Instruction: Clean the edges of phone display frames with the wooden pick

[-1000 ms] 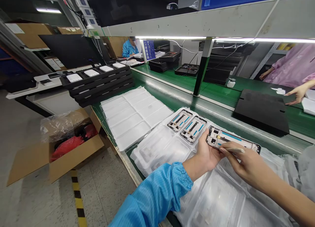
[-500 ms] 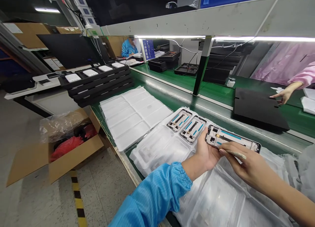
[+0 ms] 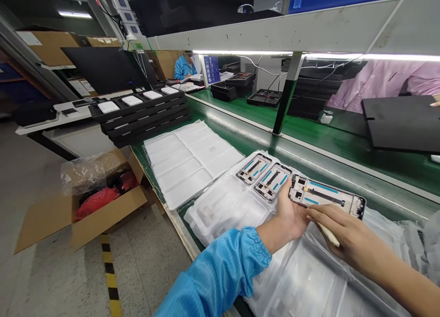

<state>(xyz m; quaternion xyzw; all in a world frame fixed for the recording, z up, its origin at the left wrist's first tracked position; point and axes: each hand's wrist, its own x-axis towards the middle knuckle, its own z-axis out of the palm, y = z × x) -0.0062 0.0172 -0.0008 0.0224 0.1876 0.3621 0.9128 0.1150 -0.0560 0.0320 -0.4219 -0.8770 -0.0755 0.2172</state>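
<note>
My left hand (image 3: 290,215) is closed around the left end of a phone frame (image 3: 325,193), its inner side up, showing a dark flex cable and blue strips. My right hand (image 3: 349,230) pinches a pale, flat, stick-like tool (image 3: 329,234) beside the frame's near edge; the tool's tip is hidden by the fingers. Two similar phone frames, a left one (image 3: 254,169) and a right one (image 3: 273,183), lie in pockets of a translucent plastic tray (image 3: 220,211) just left of my left hand. More clear trays are under my forearms.
A white plastic tray (image 3: 194,159) lies on the green bench at left. Beyond it are stacked black trays (image 3: 144,113) holding white items. An opened cardboard box (image 3: 106,211) sits at lower left. A post (image 3: 287,97) supports the shelf; across the bench, a pink-sleeved person holds a black board (image 3: 405,124).
The tool in my right hand has swung to a steeper angle and the phone frame's cable shows more. Across the bench, the person in pink has lifted the black board and shifted it right.
</note>
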